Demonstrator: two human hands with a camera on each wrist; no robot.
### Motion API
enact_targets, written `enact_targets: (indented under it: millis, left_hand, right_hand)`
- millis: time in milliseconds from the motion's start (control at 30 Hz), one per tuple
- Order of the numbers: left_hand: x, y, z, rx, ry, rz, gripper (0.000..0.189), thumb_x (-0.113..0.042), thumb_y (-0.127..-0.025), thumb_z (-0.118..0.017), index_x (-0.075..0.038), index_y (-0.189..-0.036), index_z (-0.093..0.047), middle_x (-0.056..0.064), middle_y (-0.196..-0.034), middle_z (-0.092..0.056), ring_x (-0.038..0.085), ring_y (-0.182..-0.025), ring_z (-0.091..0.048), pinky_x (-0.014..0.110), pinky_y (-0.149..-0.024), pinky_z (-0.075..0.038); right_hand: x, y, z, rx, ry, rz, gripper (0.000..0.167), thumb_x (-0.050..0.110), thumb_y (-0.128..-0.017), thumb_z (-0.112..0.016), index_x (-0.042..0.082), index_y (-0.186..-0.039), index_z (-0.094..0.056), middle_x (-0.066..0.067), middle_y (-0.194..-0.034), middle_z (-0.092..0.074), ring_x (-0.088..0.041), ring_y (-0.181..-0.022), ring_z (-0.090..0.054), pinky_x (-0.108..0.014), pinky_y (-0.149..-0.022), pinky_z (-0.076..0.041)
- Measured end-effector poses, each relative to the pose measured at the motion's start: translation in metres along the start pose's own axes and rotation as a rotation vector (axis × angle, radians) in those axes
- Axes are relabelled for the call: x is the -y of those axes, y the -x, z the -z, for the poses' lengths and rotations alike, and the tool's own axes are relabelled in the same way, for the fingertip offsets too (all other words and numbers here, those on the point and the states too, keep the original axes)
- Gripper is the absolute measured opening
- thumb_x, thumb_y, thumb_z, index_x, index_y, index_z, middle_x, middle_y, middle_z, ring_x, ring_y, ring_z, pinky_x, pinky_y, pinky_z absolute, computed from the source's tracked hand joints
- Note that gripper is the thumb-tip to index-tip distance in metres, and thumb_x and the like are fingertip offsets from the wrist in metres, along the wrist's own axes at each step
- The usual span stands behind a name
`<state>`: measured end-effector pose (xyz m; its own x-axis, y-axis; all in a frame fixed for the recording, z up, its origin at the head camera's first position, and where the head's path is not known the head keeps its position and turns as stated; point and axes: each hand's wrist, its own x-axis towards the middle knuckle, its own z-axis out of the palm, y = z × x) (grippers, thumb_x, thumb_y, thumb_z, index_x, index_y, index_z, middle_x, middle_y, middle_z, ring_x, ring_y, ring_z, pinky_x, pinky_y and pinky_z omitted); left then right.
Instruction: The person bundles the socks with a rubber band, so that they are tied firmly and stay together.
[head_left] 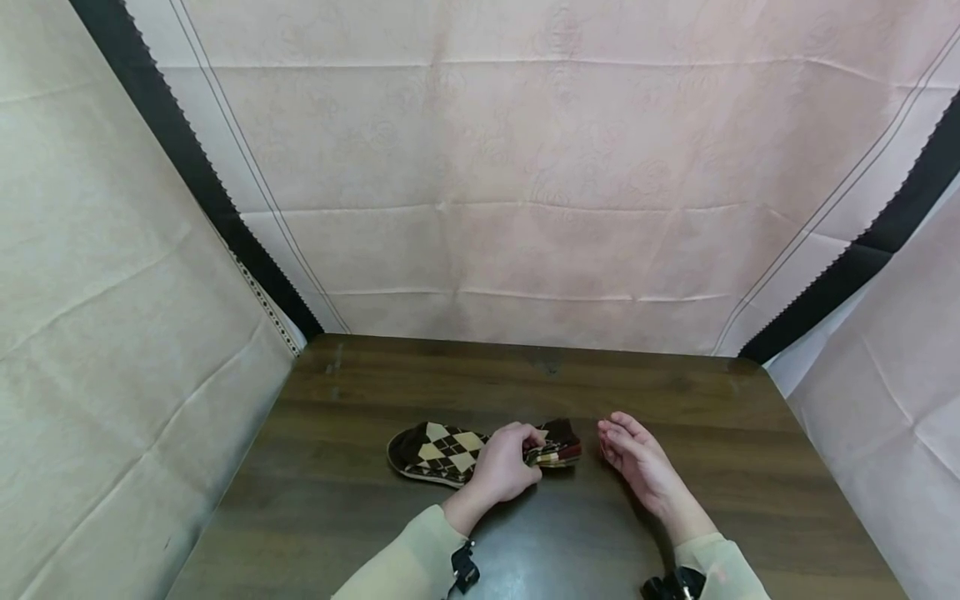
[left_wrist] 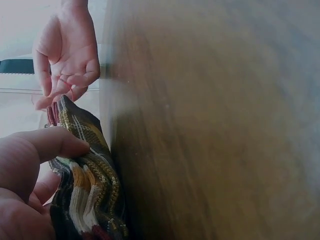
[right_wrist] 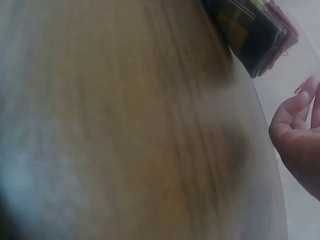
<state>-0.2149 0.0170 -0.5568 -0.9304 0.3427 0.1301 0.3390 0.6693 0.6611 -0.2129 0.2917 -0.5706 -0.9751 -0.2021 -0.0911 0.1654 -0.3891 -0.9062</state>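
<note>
A stack of argyle socks (head_left: 448, 450), dark with cream diamonds, lies across the table, toe end to the left. My left hand (head_left: 506, 461) grips the stack near its cuff end, thumb and fingers on either side of the layers. In the left wrist view the ribbed, striped edges of the socks (left_wrist: 92, 185) show under a fingertip. To the right of the cuffs and apart from them, my right hand (head_left: 637, 462) is raised with bent fingers. A thin red band (left_wrist: 71, 93) shows at its fingers; how it is held is partly hidden.
The brown wooden table (head_left: 360, 533) has its far edge against a pale hanging cloth (head_left: 525, 250). More pale cloth (head_left: 112, 333) closes in the left side, and another sheet (head_left: 892, 375) the right. Dark strips (head_left: 217, 200) run along the cloth's seams.
</note>
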Motion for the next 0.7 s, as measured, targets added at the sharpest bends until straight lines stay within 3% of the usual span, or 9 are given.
enact_targets:
  millis: [133, 433, 600, 700]
  left_hand:
    - [0.0001, 0.0000, -0.0003, -0.003, -0.004, 0.001, 0.035, -0.009, -0.081, -0.089, -0.024, -0.109, -0.074, -0.010, -0.113, -0.069, 0.013, -0.098, -0.062, 0.031, -0.077, -0.052]
    - [0.0003, 0.0019, 0.0001, -0.007, 0.002, -0.002, 0.035, -0.008, -0.080, -0.089, -0.024, -0.108, -0.075, -0.010, -0.110, -0.068, 0.013, -0.097, -0.061, 0.030, -0.075, -0.051]
    - [0.0000, 0.0015, -0.0003, -0.005, -0.010, 0.003, 0.035, -0.009, -0.080, -0.089, -0.024, -0.109, -0.074, -0.010, -0.110, -0.068, 0.012, -0.097, -0.061, 0.030, -0.076, -0.052]
    - [-0.0005, 0.0014, 0.0000, -0.006, -0.013, -0.001, 0.035, -0.009, -0.080, -0.089, -0.024, -0.109, -0.074, -0.010, -0.111, -0.069, 0.012, -0.097, -0.062, 0.030, -0.076, -0.052]
  right_hand:
    - [-0.0003, 0.0008, -0.0009, 0.055, -0.055, 0.040, 0.023, 0.000, -0.112, -0.050, 0.019, -0.119, -0.061, 0.003, -0.115, -0.074, -0.013, -0.113, -0.071, -0.030, -0.097, -0.055]
    - [-0.0052, -0.0001, -0.0059, 0.222, -0.213, 0.130, 0.031, -0.010, -0.110, -0.044, 0.018, -0.115, -0.058, 0.002, -0.111, -0.070, -0.013, -0.103, -0.073, -0.029, -0.093, -0.058]
    - [-0.0066, -0.0005, -0.0074, 0.306, -0.255, 0.140, 0.025, 0.003, -0.115, -0.043, 0.018, -0.110, -0.063, 0.003, -0.113, -0.075, -0.009, -0.093, -0.071, -0.025, -0.088, -0.056]
    - [-0.0067, 0.0011, -0.0079, 0.303, -0.223, 0.109, 0.030, 0.016, -0.117, -0.041, 0.021, -0.108, -0.069, 0.004, -0.117, -0.078, -0.005, -0.086, -0.069, -0.022, -0.082, -0.055]
